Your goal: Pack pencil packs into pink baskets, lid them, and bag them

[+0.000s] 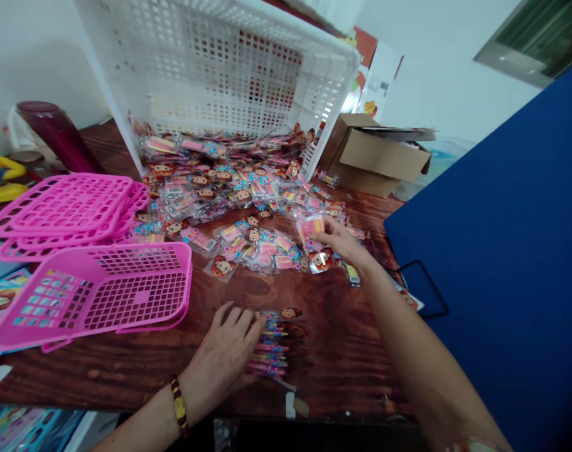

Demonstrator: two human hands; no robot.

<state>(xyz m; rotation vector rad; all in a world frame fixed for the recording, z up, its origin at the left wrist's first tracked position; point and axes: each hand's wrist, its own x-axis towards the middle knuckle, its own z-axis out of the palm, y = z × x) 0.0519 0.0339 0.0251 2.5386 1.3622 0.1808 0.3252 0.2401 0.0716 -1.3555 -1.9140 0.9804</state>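
Observation:
My right hand (339, 242) pinches a small clear plastic packet (310, 227) with pink and yellow contents, over the near side of a loose pile of similar packets (267, 248). Cartoon heads with reddish-brown hair show on many of them. Closer to the table's front edge, my left hand (228, 345) wraps round the left side of a row of packets (272, 345) lined up tightly together. Its fingertips rest at the row's far end, and the thumb is mostly hidden.
A white plastic crate (220, 75) lies tipped on its side, packets spilling out. Left are a pink basket (142, 298), stacked pink baskets (73, 204) and a dark red bottle (59, 138). A cardboard box (375, 157) and a blue panel (497, 251) stand right.

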